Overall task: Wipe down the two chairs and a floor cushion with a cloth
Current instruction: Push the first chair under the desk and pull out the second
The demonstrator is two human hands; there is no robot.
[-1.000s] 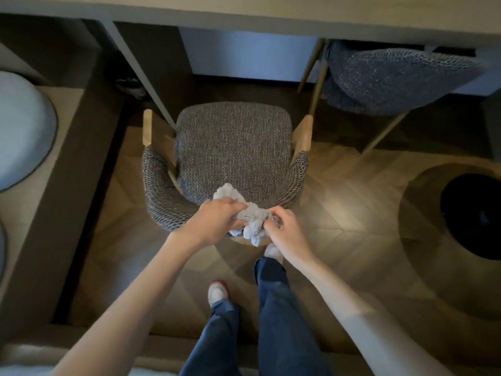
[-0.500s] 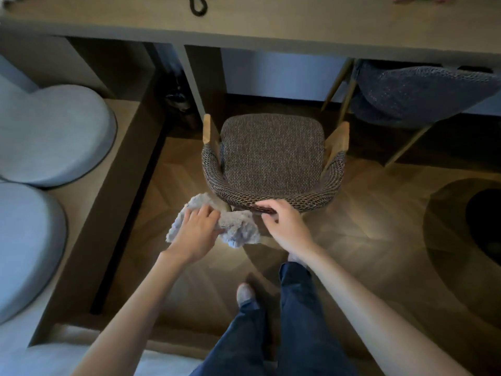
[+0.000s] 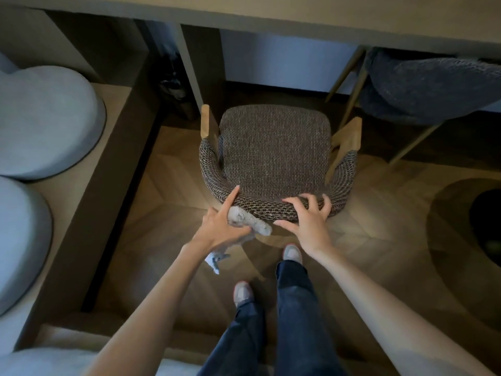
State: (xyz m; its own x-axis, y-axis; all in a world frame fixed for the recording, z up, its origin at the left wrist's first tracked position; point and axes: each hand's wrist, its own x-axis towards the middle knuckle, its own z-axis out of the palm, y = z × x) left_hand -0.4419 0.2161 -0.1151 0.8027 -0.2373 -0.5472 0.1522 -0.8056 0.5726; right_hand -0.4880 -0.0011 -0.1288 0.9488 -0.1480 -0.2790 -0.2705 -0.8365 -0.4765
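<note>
A brown woven chair [image 3: 273, 150] with wooden arms stands in front of me, its curved backrest toward me. My left hand [image 3: 219, 226] holds a grey cloth [image 3: 250, 223] against the outside of the backrest at its left, one finger stretched up along the rim. A corner of the cloth hangs below my wrist. My right hand [image 3: 309, 221] grips the top of the backrest, fingers curled over it. A second chair [image 3: 431, 88], dark grey-blue, is tucked under the desk at the upper right. Two round grey floor cushions [image 3: 40, 123] lie on a raised platform at the left.
A long desk [image 3: 298, 14] runs across the top, with a slanted leg beside the brown chair. The raised wooden platform [image 3: 89, 185] borders the floor on the left. A dark round thing [image 3: 488, 226] sits on the floor at the right. My feet stand just behind the chair.
My left hand has brought the cloth from the floor side up against the backrest. My right hand has shifted right along the backrest and curled over it. The view has moved closer.
</note>
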